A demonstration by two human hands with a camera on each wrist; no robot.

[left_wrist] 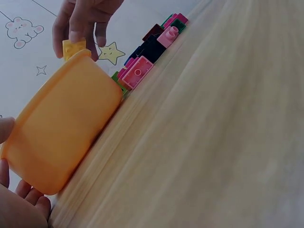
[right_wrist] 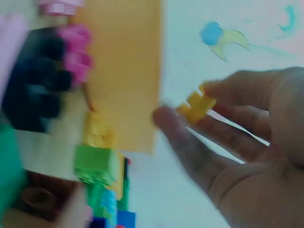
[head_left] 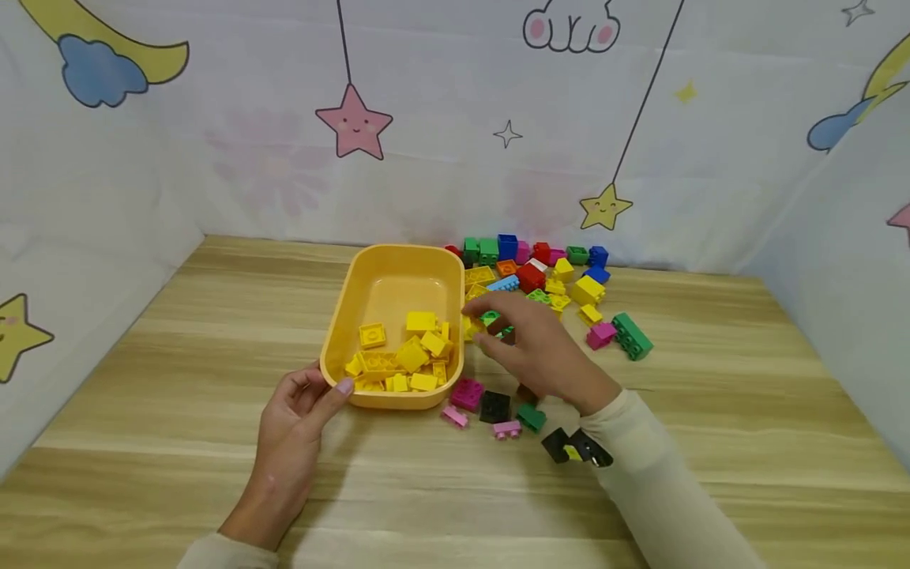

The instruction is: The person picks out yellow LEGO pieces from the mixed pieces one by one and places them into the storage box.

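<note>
An orange-yellow plastic bin (head_left: 405,265) stands on the table with several yellow toy bricks (head_left: 412,353) inside. At its near left corner my left hand (head_left: 295,435) grips it, thumb over the rim and the other fingers against the outside. Just past the bin's right rim, my right hand (head_left: 536,344) pinches a small yellow brick (right_wrist: 197,107) between thumb and fingers. The left wrist view has this brick (left_wrist: 74,48) level with the rim. Part of it is hidden by the fingers in the head view.
Loose bricks of many colours spread right of the bin, including a red brick (head_left: 531,276) and a long green brick (head_left: 631,336). Nearer me lie a black brick (head_left: 495,407) and a magenta brick (head_left: 467,393). A white printed cloth (head_left: 441,190) rises behind the table.
</note>
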